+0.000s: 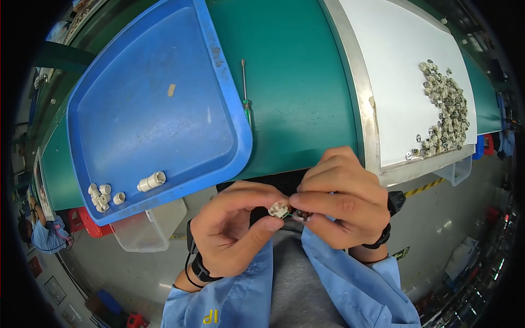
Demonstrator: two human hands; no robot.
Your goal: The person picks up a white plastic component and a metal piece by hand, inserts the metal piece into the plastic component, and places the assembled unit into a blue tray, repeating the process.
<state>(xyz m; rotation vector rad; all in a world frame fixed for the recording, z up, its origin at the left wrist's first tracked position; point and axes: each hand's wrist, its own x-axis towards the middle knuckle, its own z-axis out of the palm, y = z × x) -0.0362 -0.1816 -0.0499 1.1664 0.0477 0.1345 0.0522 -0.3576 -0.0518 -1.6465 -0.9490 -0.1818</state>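
My left hand (pixel 235 224) pinches a small round cream-coloured part (pixel 279 210) between thumb and forefinger, in front of my body. Close beside it, my right hand (pixel 344 202) is closed on a small dark, shiny piece (pixel 301 215). A thin green strand (pixel 287 215) shows between the two parts; whether it joins them I cannot tell. Fingers cover much of both pieces. Beyond my hands, a screwdriver (pixel 248 112) with a green handle lies on the green table (pixel 295 82).
At the left, a large blue tray (pixel 147 120) holds several white cylindrical pieces (pixel 102 197) and a longer white stack (pixel 151 181). A white metal-edged tray (pixel 391 82) at the right carries a heap of small cream-and-metal parts (pixel 445 109). Clear plastic bins (pixel 143 232) stand below the table.
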